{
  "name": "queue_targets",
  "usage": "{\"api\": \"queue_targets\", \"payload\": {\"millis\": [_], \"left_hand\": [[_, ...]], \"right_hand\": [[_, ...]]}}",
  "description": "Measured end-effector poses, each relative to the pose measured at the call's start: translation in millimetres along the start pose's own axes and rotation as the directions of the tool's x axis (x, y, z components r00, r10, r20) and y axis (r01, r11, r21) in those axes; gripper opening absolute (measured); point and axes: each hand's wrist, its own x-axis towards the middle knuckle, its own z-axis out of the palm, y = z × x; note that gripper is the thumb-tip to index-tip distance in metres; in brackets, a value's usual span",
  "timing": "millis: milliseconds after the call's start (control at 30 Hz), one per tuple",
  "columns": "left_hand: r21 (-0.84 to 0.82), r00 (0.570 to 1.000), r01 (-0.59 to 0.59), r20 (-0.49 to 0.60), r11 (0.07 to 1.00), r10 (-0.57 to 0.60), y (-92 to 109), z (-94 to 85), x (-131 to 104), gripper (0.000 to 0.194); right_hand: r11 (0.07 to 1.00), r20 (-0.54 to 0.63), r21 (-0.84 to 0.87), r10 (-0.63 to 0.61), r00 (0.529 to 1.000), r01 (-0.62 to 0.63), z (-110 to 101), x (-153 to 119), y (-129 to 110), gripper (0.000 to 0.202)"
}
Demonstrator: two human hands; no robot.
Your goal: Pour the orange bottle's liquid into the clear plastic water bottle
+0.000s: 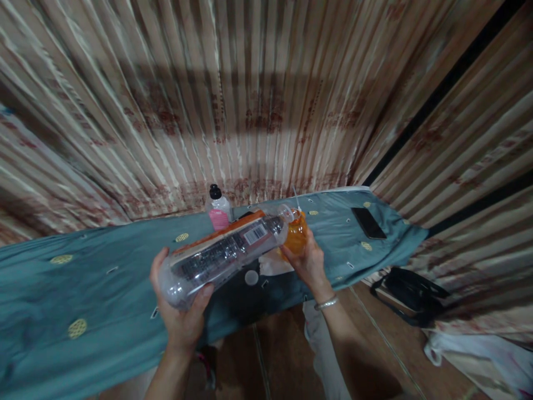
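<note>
My left hand (181, 322) is wrapped around the base of a large clear plastic bottle (225, 253) with an orange and printed label. The bottle lies tilted, its neck pointing right and slightly up in the picture. At its open mouth, a small orange see-through bottle (295, 236) is gripped by my right hand (310, 264). Whether the two mouths touch, I cannot tell. A thin white stick or tube (296, 198) rises by the orange bottle. Below the large bottle, a round whitish cap (251, 278) lies on the cloth, beside a pale sheet (275, 266), perhaps paper.
A teal patterned cloth (125, 294) covers the narrow table. Behind the large bottle stands a black-capped bottle with a pink label (219, 216). To the right lies a dark phone (368, 223). Pleated curtains (258, 111) hang close behind. A black bag (414, 291) rests low at right.
</note>
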Motion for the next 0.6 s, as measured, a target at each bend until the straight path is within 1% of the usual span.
{"api": "queue_targets", "payload": {"millis": [233,300,467,600], "left_hand": [[0.004,1.000,0.006,0.017,1.000,-0.006,-2,5.0,-1,0.094],[-0.027,1.000,0.012,0.018,1.000,-0.011,-4,6.6,0,0.095],[-0.113,0.999,0.050,0.015,0.992,-0.048,-12,8.0,0,0.106],[-0.158,0.997,0.082,0.008,0.984,-0.081,-14,9.3,-2,0.104]], "right_hand": [[0.999,0.063,0.012,0.048,0.997,-0.049,-5,1,3,0.093],[0.999,0.078,0.012,0.044,0.996,-0.045,-7,1,4,0.093],[1.000,0.092,0.015,0.018,0.996,-0.020,-10,3,6,0.091],[1.000,0.067,0.022,-0.013,0.998,0.012,-10,3,3,0.087]]}}
